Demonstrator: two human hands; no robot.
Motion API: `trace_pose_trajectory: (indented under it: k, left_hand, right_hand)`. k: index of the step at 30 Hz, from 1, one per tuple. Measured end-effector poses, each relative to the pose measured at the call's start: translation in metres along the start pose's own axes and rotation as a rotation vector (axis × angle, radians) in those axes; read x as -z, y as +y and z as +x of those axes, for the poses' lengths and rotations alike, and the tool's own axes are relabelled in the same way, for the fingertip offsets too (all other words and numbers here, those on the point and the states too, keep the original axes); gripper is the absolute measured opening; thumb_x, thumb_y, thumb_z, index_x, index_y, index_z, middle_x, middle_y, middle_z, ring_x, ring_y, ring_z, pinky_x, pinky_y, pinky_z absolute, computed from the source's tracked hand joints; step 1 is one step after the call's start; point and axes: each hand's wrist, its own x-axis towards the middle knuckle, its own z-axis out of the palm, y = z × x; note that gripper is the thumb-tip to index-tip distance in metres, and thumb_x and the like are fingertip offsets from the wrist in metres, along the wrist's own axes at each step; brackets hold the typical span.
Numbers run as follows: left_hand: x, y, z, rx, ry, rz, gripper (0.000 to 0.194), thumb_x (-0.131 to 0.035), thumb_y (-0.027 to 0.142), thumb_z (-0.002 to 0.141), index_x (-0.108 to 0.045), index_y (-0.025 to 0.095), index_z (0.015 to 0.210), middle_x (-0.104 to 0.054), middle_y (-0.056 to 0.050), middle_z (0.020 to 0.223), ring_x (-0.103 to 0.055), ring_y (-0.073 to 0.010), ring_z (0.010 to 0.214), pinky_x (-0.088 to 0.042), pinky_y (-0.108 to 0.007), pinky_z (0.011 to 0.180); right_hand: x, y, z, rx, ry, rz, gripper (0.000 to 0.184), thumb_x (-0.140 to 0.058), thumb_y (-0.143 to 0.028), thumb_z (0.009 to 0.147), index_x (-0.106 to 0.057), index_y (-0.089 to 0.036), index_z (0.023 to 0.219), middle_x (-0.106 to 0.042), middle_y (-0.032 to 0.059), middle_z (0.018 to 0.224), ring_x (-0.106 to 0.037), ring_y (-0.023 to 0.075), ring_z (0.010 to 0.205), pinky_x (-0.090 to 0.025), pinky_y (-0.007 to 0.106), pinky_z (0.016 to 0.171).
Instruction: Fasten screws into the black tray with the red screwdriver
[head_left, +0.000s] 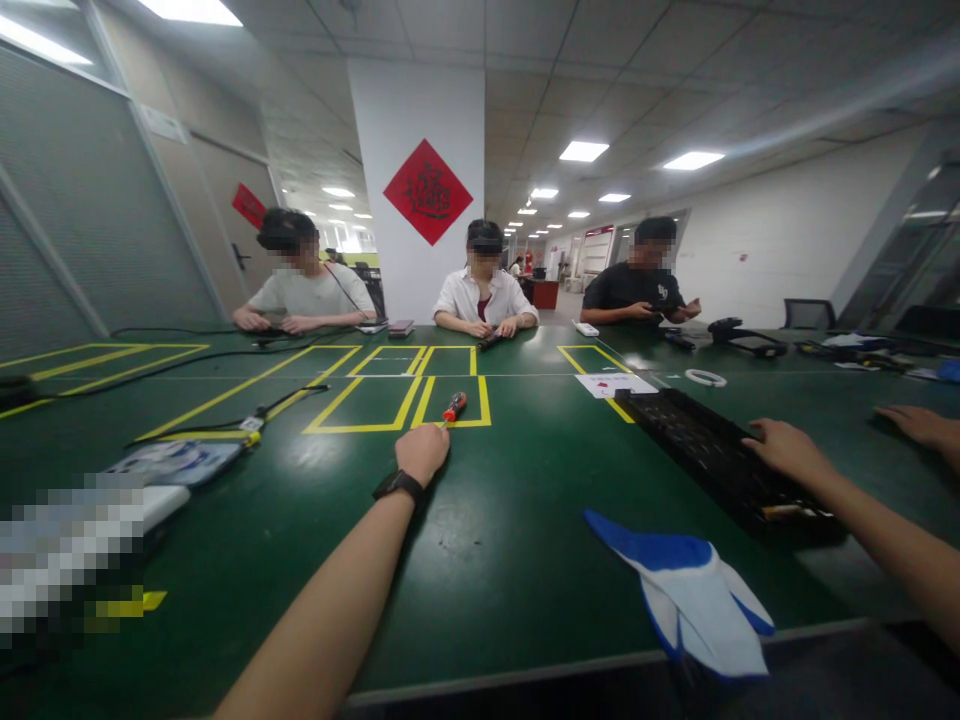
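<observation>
My left hand (422,452) lies out on the green table (495,540), a black watch (397,485) on its wrist. Its fingers are curled into a fist. A screwdriver with a red and black handle (454,405) sticks out beyond the knuckles, its shaft running into the fist. My right hand (784,445) rests palm down, fingers stretched, on the near part of a long black tray-like device (697,430) that lies slantwise on the table. A blue and white glove (690,590) lies near the front edge between my arms.
Another person's hand (919,425) rests at the far right. Three people sit along the far side. Yellow tape boxes (375,400), a black cable (225,420), a white paper (615,384), a tape ring (706,377) and a white device (90,530) lie on the table.
</observation>
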Motion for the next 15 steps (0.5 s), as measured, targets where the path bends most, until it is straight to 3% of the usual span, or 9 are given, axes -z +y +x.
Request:
trace_pose_trajectory:
  k: [2,5,7,10,15]
  left_hand:
    - [0.002,-0.001,-0.002,0.015,-0.030,-0.020,0.049,-0.025,0.042,0.082,-0.064,0.013,0.085,-0.064,-0.015,0.090,-0.060,-0.0249,0.084,-0.045,-0.033,0.069]
    - [0.005,-0.002,-0.003,0.027,-0.067,-0.040,0.049,-0.023,0.041,0.082,-0.063,0.013,0.086,-0.064,-0.015,0.092,-0.059,-0.0248,0.085,-0.045,-0.033,0.068]
    - [0.005,-0.002,-0.004,0.010,-0.084,-0.036,0.048,-0.023,0.040,0.083,-0.063,0.013,0.086,-0.063,-0.015,0.093,-0.059,-0.0251,0.085,-0.045,-0.033,0.069]
    - [0.006,-0.002,-0.006,-0.024,-0.114,-0.021,0.045,-0.025,0.037,0.082,-0.062,0.012,0.086,-0.063,-0.015,0.094,-0.059,-0.0251,0.086,-0.045,-0.034,0.070]
    - [0.010,-0.002,-0.009,-0.016,-0.144,-0.046,0.042,-0.026,0.035,0.081,-0.062,0.013,0.086,-0.063,-0.014,0.095,-0.059,-0.0246,0.086,-0.045,-0.034,0.070]
  right_hand:
    - [0.011,-0.004,-0.019,0.055,0.031,-0.009,0.039,-0.044,-0.038,0.076,-0.055,-0.011,0.102,-0.058,0.0154,0.100,-0.055,0.0250,0.091,-0.039,0.031,0.073]
    - [0.022,-0.007,-0.051,0.015,-0.290,0.021,0.029,-0.050,-0.042,0.070,-0.062,-0.016,0.079,-0.063,0.0100,0.080,-0.059,0.0228,0.074,-0.040,0.031,0.062]
    - [0.023,-0.006,-0.068,0.082,-0.409,0.040,0.026,-0.055,-0.041,0.066,-0.062,-0.016,0.071,-0.063,0.0086,0.072,-0.059,0.0218,0.069,-0.039,0.029,0.059]
    - [0.022,-0.006,-0.079,0.152,-0.413,0.037,0.024,-0.059,-0.039,0.062,-0.062,-0.016,0.069,-0.063,0.0074,0.071,-0.059,0.0212,0.068,-0.038,0.029,0.057]
    - [0.025,-0.016,-0.077,0.135,-0.464,0.024,0.022,-0.056,-0.036,0.064,-0.061,-0.015,0.066,-0.064,0.0080,0.070,-0.059,0.0210,0.067,-0.037,0.029,0.057]
